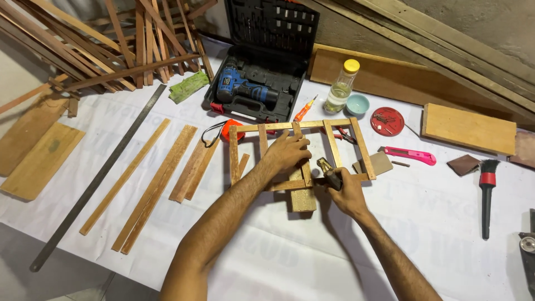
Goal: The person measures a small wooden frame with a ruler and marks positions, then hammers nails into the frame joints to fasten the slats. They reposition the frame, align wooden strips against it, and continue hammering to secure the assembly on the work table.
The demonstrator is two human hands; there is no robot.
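Observation:
A small wooden slat frame (356,146) lies flat on the white sheet at centre, resting on a short wooden block (302,199). My left hand (287,153) presses down on the frame's middle slats, fingers spread over them. My right hand (346,192) is closed around a small hammer (329,171), its brass-coloured head sitting just above the frame's near rail, right of my left hand.
Loose wooden strips (159,181) and a long metal ruler (97,178) lie to the left. An open drill case (256,83) stands behind the frame. A bottle (341,86), small bowl (357,103), red lid with nails (387,121), pink cutter (409,155) and brush (486,195) sit right.

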